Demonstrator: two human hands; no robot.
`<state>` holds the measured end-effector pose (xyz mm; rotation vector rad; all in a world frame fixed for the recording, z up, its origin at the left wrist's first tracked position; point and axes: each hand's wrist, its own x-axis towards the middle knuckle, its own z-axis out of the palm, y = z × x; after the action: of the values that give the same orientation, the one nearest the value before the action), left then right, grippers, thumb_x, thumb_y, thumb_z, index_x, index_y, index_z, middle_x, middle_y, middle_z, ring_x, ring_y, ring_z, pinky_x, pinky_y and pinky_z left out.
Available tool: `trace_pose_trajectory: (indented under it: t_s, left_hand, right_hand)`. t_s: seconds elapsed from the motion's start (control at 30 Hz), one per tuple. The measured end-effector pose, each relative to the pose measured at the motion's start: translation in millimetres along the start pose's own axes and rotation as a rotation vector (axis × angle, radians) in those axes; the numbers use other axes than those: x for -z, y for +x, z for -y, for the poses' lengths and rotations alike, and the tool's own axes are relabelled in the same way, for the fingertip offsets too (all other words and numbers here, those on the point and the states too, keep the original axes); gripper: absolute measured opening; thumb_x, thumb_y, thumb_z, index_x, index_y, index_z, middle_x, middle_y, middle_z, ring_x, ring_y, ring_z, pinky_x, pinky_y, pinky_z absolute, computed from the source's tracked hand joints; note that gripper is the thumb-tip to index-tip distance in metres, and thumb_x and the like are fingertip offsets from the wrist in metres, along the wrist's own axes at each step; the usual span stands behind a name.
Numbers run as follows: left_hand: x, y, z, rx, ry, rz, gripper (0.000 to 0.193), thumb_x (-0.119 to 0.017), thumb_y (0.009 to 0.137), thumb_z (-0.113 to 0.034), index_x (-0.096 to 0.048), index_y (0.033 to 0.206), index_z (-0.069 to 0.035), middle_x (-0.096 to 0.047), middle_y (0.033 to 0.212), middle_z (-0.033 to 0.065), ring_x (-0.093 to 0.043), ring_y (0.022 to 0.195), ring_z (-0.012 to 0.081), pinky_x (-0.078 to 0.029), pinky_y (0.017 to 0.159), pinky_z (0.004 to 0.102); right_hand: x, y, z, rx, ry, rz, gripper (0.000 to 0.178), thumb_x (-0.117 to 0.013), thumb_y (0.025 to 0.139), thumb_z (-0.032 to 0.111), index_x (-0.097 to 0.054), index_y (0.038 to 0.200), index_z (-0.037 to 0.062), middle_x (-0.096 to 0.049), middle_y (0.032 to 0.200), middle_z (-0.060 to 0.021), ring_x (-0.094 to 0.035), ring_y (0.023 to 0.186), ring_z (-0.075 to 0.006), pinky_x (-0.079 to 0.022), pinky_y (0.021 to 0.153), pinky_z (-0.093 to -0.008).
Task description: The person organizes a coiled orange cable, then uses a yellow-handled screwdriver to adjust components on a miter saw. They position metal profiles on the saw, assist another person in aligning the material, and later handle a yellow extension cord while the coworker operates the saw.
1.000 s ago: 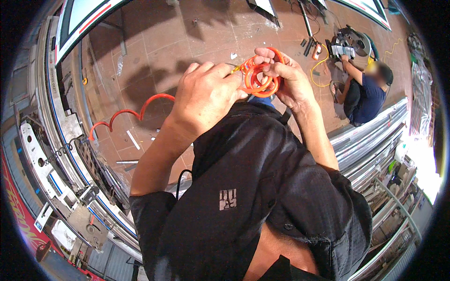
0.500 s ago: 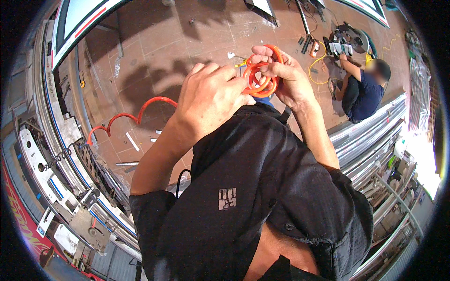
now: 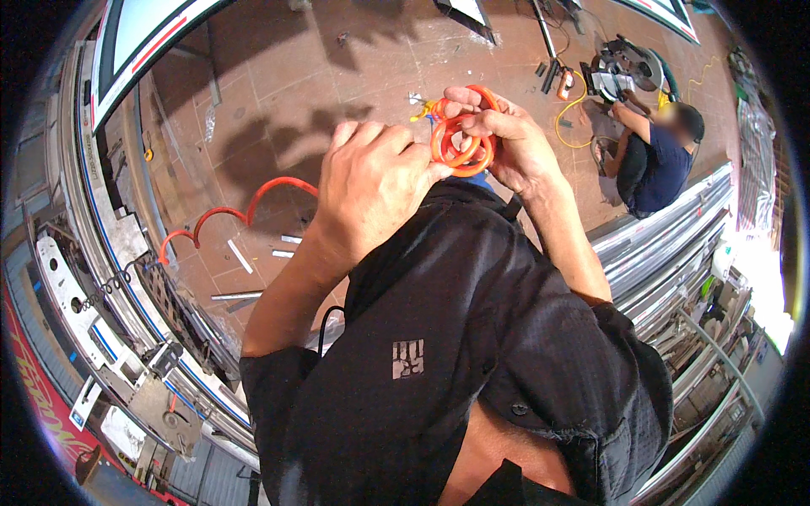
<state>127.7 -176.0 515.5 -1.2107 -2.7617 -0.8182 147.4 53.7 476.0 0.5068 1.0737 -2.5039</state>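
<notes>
An orange coiled air hose is bunched into several overlapping loops in front of my chest. My right hand is closed round the loops from the right, with its fingers curled over and through them. My left hand is at the coil's left edge, its fingers bent and its thumb against the loops; the back of the hand hides what its fingertips grip. From behind my left wrist, a looser stretch of the same hose runs in waves to the left, toward the workbench.
Left of me stands a long metal machine bench. A co-worker crouches at the right beside a cut-off saw on the tiled floor. Metal profiles are stacked at the right. Small metal strips lie on the floor.
The bunched loops have shifted slightly left, and both hands still hold them. A yellow thing behind the coil shows more now. The co-worker's arms have moved a little at the saw.
</notes>
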Motion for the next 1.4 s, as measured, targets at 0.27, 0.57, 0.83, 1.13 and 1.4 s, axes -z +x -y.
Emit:
trace_pose_trajectory:
  t_s: [0.27,0.57,0.83,1.13,1.4]
  left_hand:
    - [-7,-9,-16,0.001,0.05,-0.06,0.023,-0.077,0.083,-0.03,-0.069,0.091,-0.01,-0.066,0.092,0.0047,-0.063,0.095,0.0257,-0.041,0.1,0.0517]
    - [-9,-18,-17,-0.029,-0.003,-0.066,0.023,-0.075,0.085,-0.028,-0.062,0.086,-0.01,-0.06,0.083,0.006,-0.061,0.087,0.0271,-0.043,0.094,0.0499]
    - [-10,-23,-11,-0.098,-0.051,-0.102,0.023,-0.074,0.086,-0.028,-0.062,0.086,-0.009,-0.059,0.081,0.0057,-0.058,0.079,0.0244,-0.045,0.074,0.0421]
    - [-8,-23,-8,-0.18,-0.138,-0.233,0.035,-0.083,0.075,-0.018,-0.071,0.106,-0.008,-0.06,0.079,0.003,-0.058,0.07,0.0235,-0.044,0.067,0.0394]
    - [-5,-22,-2,-0.311,-0.111,-0.25,0.043,-0.083,0.074,-0.019,-0.075,0.116,-0.012,-0.056,0.077,-0.0003,-0.056,0.069,0.0196,-0.043,0.063,0.0363]
  right_hand:
    - [7,-4,-9,-0.123,0.084,-0.066,0.042,-0.058,0.085,-0.003,-0.058,0.128,-0.0058,-0.067,0.115,-0.0129,-0.068,0.1,-0.0198,-0.058,0.094,-0.0352]
    - [10,-1,-18,-0.19,0.162,-0.058,0.041,-0.061,0.085,-0.002,-0.058,0.126,-0.0046,-0.067,0.115,-0.0121,-0.067,0.103,-0.022,-0.057,0.096,-0.0378]
    - [6,-1,-18,-0.202,0.165,-0.06,0.043,-0.062,0.085,-0.001,-0.058,0.128,-0.0049,-0.068,0.114,-0.0129,-0.068,0.102,-0.0227,-0.058,0.095,-0.0375]
    - [1,1,-13,-0.21,0.185,0.017,0.045,-0.061,0.086,0.0,-0.057,0.13,-0.0055,-0.069,0.112,-0.0135,-0.068,0.098,-0.0212,-0.058,0.091,-0.0342]
    - [-1,-2,-7,-0.203,0.196,0.118,0.047,-0.061,0.086,0.001,-0.056,0.132,-0.0057,-0.068,0.112,-0.0125,-0.068,0.095,-0.0198,-0.057,0.089,-0.0329]
